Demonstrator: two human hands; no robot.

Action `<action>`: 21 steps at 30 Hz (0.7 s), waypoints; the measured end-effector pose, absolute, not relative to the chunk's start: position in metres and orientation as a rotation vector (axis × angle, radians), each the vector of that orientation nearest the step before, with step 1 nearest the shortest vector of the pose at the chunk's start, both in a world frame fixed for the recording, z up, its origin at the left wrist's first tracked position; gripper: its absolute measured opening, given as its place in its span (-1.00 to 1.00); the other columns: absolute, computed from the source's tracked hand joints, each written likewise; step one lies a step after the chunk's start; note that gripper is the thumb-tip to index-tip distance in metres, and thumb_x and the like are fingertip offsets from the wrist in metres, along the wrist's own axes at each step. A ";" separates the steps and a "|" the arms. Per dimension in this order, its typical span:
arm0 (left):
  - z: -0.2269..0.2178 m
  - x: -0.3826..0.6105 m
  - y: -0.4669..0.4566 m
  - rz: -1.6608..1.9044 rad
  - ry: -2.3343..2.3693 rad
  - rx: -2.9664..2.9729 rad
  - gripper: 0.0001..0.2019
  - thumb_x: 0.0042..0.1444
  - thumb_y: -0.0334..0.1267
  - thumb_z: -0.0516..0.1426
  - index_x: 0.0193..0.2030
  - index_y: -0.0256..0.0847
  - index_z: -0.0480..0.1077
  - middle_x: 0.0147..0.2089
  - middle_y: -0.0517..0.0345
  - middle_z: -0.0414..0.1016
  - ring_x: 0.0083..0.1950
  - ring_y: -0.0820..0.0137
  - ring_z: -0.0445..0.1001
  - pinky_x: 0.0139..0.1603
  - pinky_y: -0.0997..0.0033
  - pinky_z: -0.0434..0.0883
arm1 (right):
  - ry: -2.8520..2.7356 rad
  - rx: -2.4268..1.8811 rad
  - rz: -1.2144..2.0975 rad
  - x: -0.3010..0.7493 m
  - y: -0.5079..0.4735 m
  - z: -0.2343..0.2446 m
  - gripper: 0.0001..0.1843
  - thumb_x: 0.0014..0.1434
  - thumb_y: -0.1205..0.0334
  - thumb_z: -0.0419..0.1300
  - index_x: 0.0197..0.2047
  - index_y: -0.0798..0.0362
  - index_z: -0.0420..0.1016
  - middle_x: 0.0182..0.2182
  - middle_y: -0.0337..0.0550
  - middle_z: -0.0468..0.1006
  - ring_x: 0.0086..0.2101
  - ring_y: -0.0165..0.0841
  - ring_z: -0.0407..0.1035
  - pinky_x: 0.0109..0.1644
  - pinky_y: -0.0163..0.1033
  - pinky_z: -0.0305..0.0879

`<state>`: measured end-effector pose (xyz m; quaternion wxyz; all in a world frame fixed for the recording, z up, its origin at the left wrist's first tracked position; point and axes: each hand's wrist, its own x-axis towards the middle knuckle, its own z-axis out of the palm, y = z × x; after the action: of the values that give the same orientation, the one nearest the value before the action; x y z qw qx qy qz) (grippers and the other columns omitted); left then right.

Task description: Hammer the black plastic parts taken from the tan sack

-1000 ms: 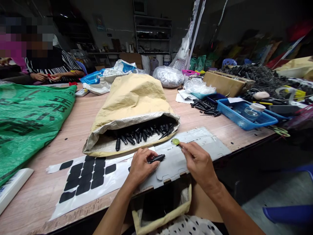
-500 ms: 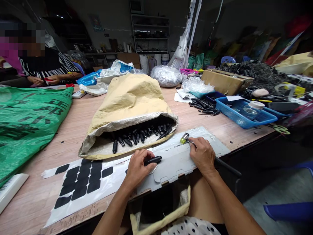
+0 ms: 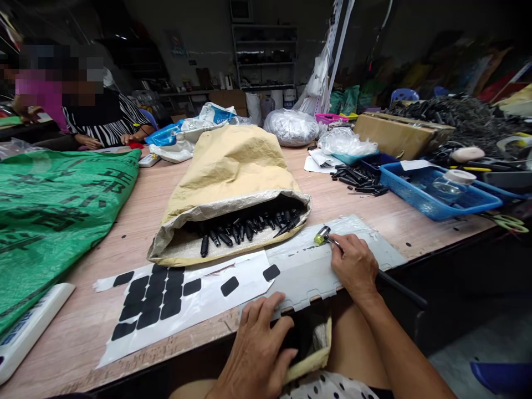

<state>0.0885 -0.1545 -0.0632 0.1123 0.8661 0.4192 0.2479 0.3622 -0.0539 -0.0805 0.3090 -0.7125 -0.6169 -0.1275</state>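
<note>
Dim workshop at the back, shelves (image 3: 266,61) along the far wall, person in striped sleeves (image 3: 110,119) seated far left across the wooden bench (image 3: 124,221). Hammer (image 3: 323,234) is in the right hand (image 3: 355,263), fingers curled round its shaft, over the gray board (image 3: 299,277) at the near edge. Hammer head lies far and left of those fingers, yellow-green face pointing left and near; long axis runs from there under the hand, black grip coming out near and right, past the bench edge. Head resting on the board or just above: can't tell. Right hand much the nearer one to it. Left hand (image 3: 260,343) is well apart, near and left, fingers spread, released, nothing seen in them. It's over the mouth of the lap bag (image 3: 307,366); contact unclear. Sticker sheet (image 3: 245,266) left of the board, black squares on it. Big paper bag (image 3: 233,160) beyond, mouth facing near, black handles (image 3: 249,230) inside. Green sack (image 3: 54,205) left, blue basket (image 3: 457,213) right.
</note>
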 end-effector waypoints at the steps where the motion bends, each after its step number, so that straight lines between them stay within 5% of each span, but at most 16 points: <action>1: -0.059 0.084 -0.147 0.784 1.258 2.512 -0.67 0.09 -0.34 0.24 0.03 -0.04 0.45 0.32 -0.06 0.38 0.23 -0.02 0.36 0.18 -0.08 0.38 | -1.631 -1.883 -0.337 0.362 -0.054 -0.081 -0.70 0.25 0.33 0.16 0.00 -0.03 0.61 -0.22 -0.14 0.57 -0.21 -0.23 0.31 -0.12 -0.17 0.13; 6: -0.019 0.028 -0.062 1.083 1.900 2.112 -0.73 0.29 -0.12 0.07 0.02 -0.12 0.47 -0.09 -0.02 0.59 -0.07 0.13 0.52 -0.04 0.13 0.45 | -1.630 -1.870 -0.336 0.363 -0.053 -0.082 -0.70 0.25 0.34 0.15 -0.01 -0.02 0.61 -0.22 -0.11 0.57 -0.21 -0.23 0.31 -0.13 -0.16 0.11; 10: -0.014 -0.019 0.008 0.796 2.345 1.677 -0.63 0.17 -0.06 0.13 0.02 -0.21 0.48 -0.25 0.02 0.59 -0.19 0.13 0.55 -0.18 0.23 0.42 | -1.619 -1.871 -0.320 0.362 -0.053 -0.082 -0.69 0.24 0.34 0.15 -0.01 -0.03 0.61 -0.23 -0.12 0.56 -0.21 -0.23 0.30 -0.14 -0.16 0.11; 15: -0.029 -0.034 0.027 0.526 2.327 1.594 -0.78 -0.10 -0.11 0.32 -0.33 -0.16 0.52 -0.39 0.05 0.58 -0.25 0.08 0.56 -0.24 0.23 0.38 | -1.619 -1.879 -0.314 0.362 -0.053 -0.081 -0.71 0.25 0.33 0.16 -0.01 -0.04 0.61 -0.22 -0.13 0.57 -0.21 -0.23 0.31 -0.14 -0.16 0.11; 21: -0.018 -0.016 -0.006 1.054 2.163 1.458 -0.65 0.03 -0.05 0.25 -0.08 -0.17 0.51 -0.32 0.14 0.57 -0.25 0.21 0.54 -0.23 0.27 0.42 | -1.609 -1.875 -0.303 0.361 -0.053 -0.080 -0.70 0.25 0.32 0.15 -0.01 -0.05 0.61 -0.23 -0.12 0.56 -0.20 -0.23 0.30 -0.13 -0.16 0.10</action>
<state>-0.0158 -0.0063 -0.0180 0.1632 0.5113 0.7584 0.3697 0.3611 -0.0534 -0.0803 0.3203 -0.7136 -0.6123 -0.1152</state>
